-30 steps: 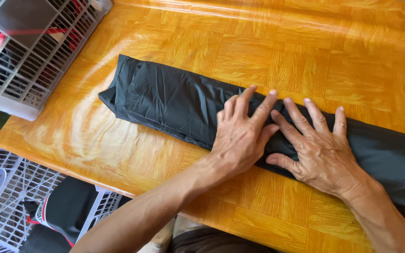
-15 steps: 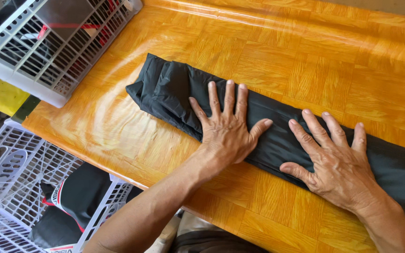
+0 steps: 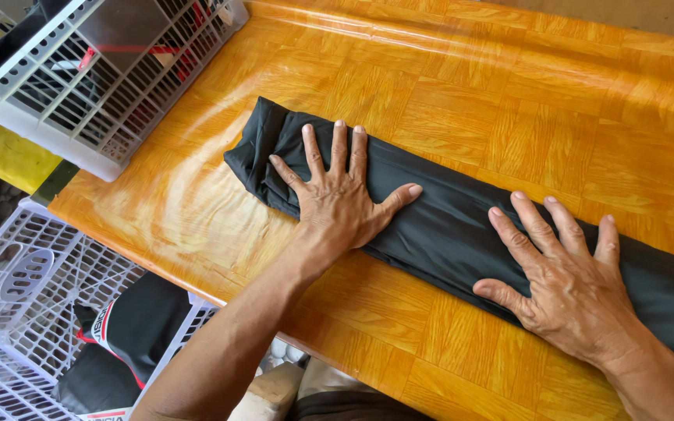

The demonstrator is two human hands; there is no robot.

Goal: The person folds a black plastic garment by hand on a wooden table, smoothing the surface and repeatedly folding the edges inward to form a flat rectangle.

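Both hands lie flat with fingers spread, gripping nothing. The left hand [image 3: 337, 199] presses the folded black cloth [image 3: 446, 226] near its end; the right hand [image 3: 567, 284] presses it further along, on the table [image 3: 555, 101].

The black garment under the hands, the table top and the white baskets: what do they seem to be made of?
The black garment looks like thin woven fabric, matte, with soft creases at its folded end. The table top shows a wood parquet pattern under a glossy coat or film, which reflects light; whether it is real wood is unclear. The upper white basket and the lower white basket look like moulded plastic lattice.
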